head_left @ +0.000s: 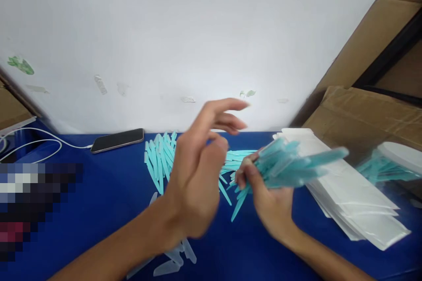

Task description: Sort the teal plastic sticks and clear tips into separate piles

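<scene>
My right hand [270, 197] is wrapped round a thick bundle of flat turquoise sticks [286, 162], blurred by motion, their ends pointing right. To its left, my left hand [201, 175] is raised over the table, its fingers apart and curved to the right, holding nothing. Behind it lies a pile of loose turquoise sticks [160, 156]; more sticks [239, 156] lie between the hands, partly hidden. Translucent whitish pieces [169, 263] rest on the table beneath my left forearm.
A phone [117, 140] with a white cable lies at the back left of the blue table [108, 193]. Stacked white packets [349, 193] lie at the right, beside a clear tub [385, 167] of turquoise pieces and cardboard [369, 118]. A white wall [165, 44] stands behind.
</scene>
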Demonstrator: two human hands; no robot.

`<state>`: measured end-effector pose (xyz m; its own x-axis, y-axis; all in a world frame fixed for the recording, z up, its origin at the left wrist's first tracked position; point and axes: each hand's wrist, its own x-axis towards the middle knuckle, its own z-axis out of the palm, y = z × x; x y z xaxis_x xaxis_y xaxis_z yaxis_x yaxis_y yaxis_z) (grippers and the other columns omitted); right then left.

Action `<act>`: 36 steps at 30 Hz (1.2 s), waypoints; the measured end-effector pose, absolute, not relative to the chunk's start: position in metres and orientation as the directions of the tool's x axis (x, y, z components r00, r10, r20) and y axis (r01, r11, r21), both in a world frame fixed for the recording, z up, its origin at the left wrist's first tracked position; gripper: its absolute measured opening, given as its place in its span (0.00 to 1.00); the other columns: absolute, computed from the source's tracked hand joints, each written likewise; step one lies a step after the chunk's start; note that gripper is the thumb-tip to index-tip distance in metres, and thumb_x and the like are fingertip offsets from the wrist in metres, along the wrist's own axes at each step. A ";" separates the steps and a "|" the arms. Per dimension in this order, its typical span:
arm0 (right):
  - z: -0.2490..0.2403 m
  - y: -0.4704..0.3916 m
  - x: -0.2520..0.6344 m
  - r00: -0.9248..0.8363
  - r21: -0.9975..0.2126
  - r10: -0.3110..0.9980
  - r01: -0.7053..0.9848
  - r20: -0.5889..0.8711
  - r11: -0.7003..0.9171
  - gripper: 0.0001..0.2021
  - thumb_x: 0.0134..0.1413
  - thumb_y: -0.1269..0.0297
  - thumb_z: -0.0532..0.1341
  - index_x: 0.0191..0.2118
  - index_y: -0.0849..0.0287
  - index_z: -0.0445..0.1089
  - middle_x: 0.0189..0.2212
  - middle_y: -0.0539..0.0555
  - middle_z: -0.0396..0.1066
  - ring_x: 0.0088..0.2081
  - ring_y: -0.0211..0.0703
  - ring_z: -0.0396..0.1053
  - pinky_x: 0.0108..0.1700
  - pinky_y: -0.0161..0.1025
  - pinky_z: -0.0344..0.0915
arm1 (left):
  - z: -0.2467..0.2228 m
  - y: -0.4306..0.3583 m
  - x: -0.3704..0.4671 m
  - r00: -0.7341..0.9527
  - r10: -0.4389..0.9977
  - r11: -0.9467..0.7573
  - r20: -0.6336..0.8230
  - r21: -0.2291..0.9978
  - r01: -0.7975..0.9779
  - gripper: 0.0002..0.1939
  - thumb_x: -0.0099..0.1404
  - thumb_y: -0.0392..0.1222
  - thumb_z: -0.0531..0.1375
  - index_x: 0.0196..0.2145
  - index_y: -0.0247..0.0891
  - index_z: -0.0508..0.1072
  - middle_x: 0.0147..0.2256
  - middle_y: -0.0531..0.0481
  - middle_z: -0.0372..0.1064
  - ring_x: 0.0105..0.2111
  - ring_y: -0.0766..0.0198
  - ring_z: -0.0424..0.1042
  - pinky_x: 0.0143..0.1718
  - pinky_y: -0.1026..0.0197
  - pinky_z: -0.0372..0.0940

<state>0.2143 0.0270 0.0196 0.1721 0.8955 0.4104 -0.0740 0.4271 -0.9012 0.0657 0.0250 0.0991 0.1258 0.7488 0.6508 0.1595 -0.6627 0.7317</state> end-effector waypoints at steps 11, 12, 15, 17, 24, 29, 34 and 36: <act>0.031 0.039 0.223 0.225 -0.862 0.916 -0.320 0.333 0.392 0.07 0.60 0.59 0.65 0.39 0.51 0.66 0.27 0.45 0.64 0.23 0.33 0.58 0.29 0.37 0.65 | 0.043 0.041 0.073 0.584 0.812 -0.512 0.029 0.518 0.686 0.17 0.60 0.44 0.67 0.18 0.40 0.66 0.16 0.57 0.59 0.16 0.66 0.60 0.17 0.62 0.48; 0.030 0.039 0.222 0.216 -0.860 0.919 -0.332 0.331 0.388 0.08 0.60 0.59 0.66 0.39 0.52 0.66 0.28 0.45 0.64 0.23 0.33 0.58 0.28 0.36 0.65 | 0.039 0.043 0.075 0.588 0.808 -0.508 0.036 0.549 0.664 0.20 0.61 0.42 0.65 0.17 0.39 0.63 0.14 0.58 0.56 0.14 0.68 0.57 0.17 0.62 0.47; 0.026 0.037 0.221 0.192 -0.873 0.924 -0.311 0.330 0.376 0.09 0.59 0.59 0.66 0.39 0.53 0.67 0.30 0.47 0.68 0.24 0.33 0.63 0.28 0.35 0.67 | 0.031 0.050 0.077 0.615 0.788 -0.463 -0.023 0.636 0.617 0.22 0.63 0.42 0.64 0.16 0.38 0.61 0.13 0.59 0.54 0.13 0.70 0.53 0.18 0.62 0.47; 0.024 0.034 0.220 0.145 -0.893 0.941 -0.300 0.306 0.337 0.09 0.60 0.58 0.66 0.40 0.54 0.67 0.32 0.48 0.70 0.26 0.34 0.66 0.29 0.36 0.69 | 0.029 0.052 0.077 0.623 0.780 -0.432 -0.062 0.667 0.607 0.22 0.63 0.43 0.64 0.16 0.38 0.61 0.14 0.59 0.55 0.14 0.70 0.54 0.19 0.62 0.48; 0.020 0.031 0.219 -0.018 -0.929 0.964 -0.271 0.266 0.251 0.10 0.63 0.57 0.62 0.33 0.57 0.70 0.26 0.49 0.70 0.26 0.37 0.68 0.27 0.35 0.68 | 0.026 0.049 0.080 0.552 0.833 -0.409 -0.041 0.626 0.664 0.18 0.59 0.37 0.63 0.19 0.39 0.57 0.15 0.59 0.55 0.16 0.69 0.57 0.21 0.62 0.47; 0.026 0.032 0.223 -0.101 -0.957 0.958 -0.137 0.270 0.255 0.12 0.63 0.55 0.61 0.33 0.57 0.70 0.23 0.48 0.69 0.28 0.38 0.69 0.33 0.36 0.70 | 0.036 0.055 0.071 0.599 0.801 -0.487 -0.016 0.565 0.666 0.10 0.58 0.34 0.63 0.22 0.39 0.67 0.17 0.57 0.62 0.20 0.67 0.64 0.22 0.63 0.50; 0.023 0.023 0.217 -0.099 -0.947 0.942 -0.037 0.321 0.319 0.09 0.64 0.56 0.60 0.37 0.55 0.68 0.20 0.45 0.66 0.24 0.36 0.66 0.33 0.35 0.68 | 0.089 0.047 0.053 0.500 0.835 -0.536 0.231 0.550 0.641 0.15 0.69 0.33 0.52 0.43 0.43 0.77 0.30 0.53 0.76 0.21 0.67 0.70 0.23 0.64 0.61; 0.017 0.019 0.214 -0.130 -0.949 0.942 0.005 0.311 0.314 0.09 0.64 0.55 0.59 0.37 0.54 0.68 0.21 0.46 0.67 0.23 0.38 0.66 0.30 0.37 0.67 | 0.109 0.033 0.053 0.354 0.801 -0.597 0.483 0.594 0.539 0.18 0.71 0.41 0.54 0.57 0.47 0.70 0.45 0.50 0.76 0.37 0.61 0.76 0.32 0.61 0.70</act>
